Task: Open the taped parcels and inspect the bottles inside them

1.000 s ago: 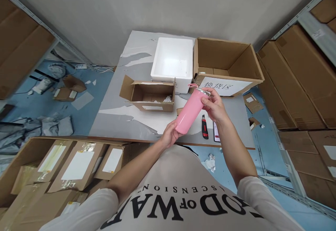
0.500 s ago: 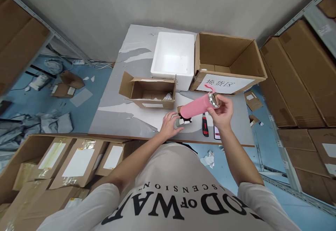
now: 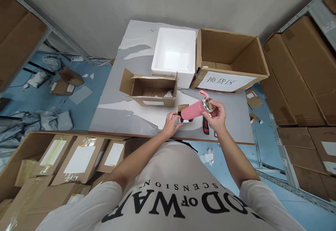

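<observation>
My right hand (image 3: pixel 216 116) grips a pink bottle (image 3: pixel 193 110) by its shiny silver cap end. The bottle lies tilted, its base pointing left, and a pink strap loop (image 3: pixel 204 93) stands up by the cap. At the bottle's base, my left hand (image 3: pixel 170 124) has its fingers curled round the side of a small box (image 3: pixel 183 107) with a brown flap and a dark inside. The bottle's base overlaps the box's opening; how far in it reaches is hidden. A black and red utility knife (image 3: pixel 205 126) lies below the bottle, close to a partly covered phone (image 3: pixel 215 134).
Behind my hands stand an open cardboard box (image 3: pixel 154 102), a white foam box (image 3: pixel 181 70) and a large labelled carton (image 3: pixel 228 83). A big box of taped parcels (image 3: pixel 80 159) is at lower left. Shelves with cartons (image 3: pixel 308 70) rise on the right.
My right hand has lowered the bottle leftward and down, toward the small box, and its strap now stands as a loop. My left hand stays beside the box. The view has shifted slightly.
</observation>
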A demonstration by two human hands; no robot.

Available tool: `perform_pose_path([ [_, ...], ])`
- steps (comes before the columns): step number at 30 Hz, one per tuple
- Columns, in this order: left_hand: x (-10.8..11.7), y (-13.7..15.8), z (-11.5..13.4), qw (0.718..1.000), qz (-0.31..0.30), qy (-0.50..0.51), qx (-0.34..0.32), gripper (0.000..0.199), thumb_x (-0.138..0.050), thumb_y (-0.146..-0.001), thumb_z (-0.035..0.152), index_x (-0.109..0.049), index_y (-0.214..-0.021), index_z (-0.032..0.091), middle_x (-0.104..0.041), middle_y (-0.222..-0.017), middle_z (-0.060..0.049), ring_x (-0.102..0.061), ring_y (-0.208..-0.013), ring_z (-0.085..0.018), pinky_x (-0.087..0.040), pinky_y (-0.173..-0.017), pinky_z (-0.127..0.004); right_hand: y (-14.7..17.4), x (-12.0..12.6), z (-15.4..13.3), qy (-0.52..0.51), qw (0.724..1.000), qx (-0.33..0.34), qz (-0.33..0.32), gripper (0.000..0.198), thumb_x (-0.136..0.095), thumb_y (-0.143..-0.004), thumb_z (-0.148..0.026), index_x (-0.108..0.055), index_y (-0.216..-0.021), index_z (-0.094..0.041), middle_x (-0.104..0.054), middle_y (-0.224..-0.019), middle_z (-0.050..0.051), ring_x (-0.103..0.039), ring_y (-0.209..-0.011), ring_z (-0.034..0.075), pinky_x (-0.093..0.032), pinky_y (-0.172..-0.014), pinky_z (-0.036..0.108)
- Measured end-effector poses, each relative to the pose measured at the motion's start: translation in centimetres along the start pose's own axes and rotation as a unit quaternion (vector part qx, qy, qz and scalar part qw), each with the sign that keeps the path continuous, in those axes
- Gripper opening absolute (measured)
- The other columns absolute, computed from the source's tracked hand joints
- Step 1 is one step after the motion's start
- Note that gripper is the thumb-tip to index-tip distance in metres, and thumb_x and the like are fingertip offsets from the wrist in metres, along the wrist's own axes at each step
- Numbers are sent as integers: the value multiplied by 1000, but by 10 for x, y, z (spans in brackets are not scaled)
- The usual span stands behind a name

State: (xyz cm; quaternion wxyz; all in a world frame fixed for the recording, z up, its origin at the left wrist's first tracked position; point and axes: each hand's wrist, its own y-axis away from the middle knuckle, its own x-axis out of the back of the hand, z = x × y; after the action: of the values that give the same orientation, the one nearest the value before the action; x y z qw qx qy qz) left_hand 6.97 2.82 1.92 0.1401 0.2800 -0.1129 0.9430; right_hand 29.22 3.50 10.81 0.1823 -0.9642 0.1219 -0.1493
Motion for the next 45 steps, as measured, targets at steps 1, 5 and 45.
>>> perform_pose_path([
  [1, 0, 1, -1, 1000, 1, 16, -3, 26, -70, -76, 24, -59, -100, 24, -48, -114, -8, -48, -110, -24, -40, -98, -42, 0, 1, 0, -1, 1000, 6, -20, 52, -74, -67, -50, -52, -108, -27, -57, -113, 10, -59, -101, 24, -51, -83, 43],
  [5, -2, 1, -3, 998, -7, 60, -8, 27, -70, -76, 26, -56, -100, 23, -51, -108, -6, -53, -104, -22, -44, -94, -38, 1, 2, -1, 39, 990, 28, -135, 51, -76, -66, -45, -54, -109, -26, -58, -119, 13, -60, -100, 26, -52, -76, 42],
  [45, -16, 2, -18, 998, 0, -53, -36, 30, -66, -80, 18, -50, -106, 20, -62, -101, -5, -64, -91, -19, -53, -77, -32, -18, -31, 35, 405, 716, 154, -547, 61, -54, -85, -57, -46, -131, -19, -50, -116, 15, -54, -103, 28, -49, -74, 37],
])
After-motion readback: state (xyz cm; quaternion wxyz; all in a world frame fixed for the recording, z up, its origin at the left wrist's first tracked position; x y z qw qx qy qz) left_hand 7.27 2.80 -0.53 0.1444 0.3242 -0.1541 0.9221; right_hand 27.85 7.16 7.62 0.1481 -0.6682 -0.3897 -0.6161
